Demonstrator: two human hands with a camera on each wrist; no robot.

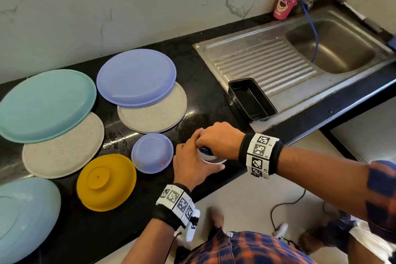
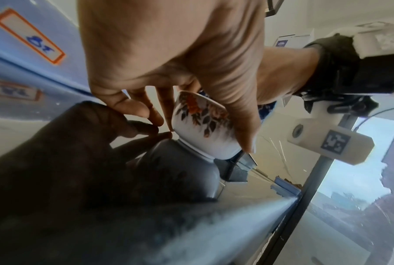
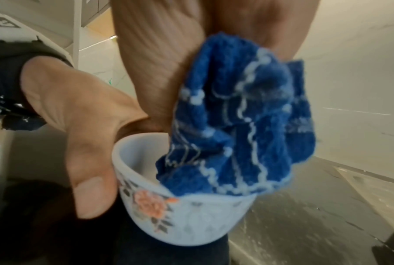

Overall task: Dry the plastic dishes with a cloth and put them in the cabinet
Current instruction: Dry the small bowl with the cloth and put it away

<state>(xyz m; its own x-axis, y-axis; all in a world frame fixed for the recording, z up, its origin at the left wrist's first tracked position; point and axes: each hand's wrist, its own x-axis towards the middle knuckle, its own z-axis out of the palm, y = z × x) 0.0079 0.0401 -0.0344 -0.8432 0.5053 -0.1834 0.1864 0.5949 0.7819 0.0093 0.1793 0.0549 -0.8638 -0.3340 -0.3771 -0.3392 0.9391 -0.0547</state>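
Near the front edge of the black surface, just right of an upturned lilac bowl, stands the small white cup with an orange flower and dark leaves printed on its side; the left hand has its grip curled round the cup's wall, thumb down one side and fingertips on the other, while the right hand has its grip bunched on a blue cloth with wavy white lines, pushed down into the cup's mouth. Judging by its thin rim and small size, the cup should be light and stiff, and probably slick while wet, so a hold round the wall near the foot looks steadier than a pinch at the rim; the cloth is soft and folds to fit the inside. Further left on the surface lie upturned plates in teal, lilac and speckled grey, plus a yellow bowl, none yet in any cabinet; they too look light and unlikely to break. As for writing: the lilac bowl carries a small orange-bordered sticker with blue marks too blurred to read; a pink tumbler by the steel sink shows a cartoon bear face, no legible words.
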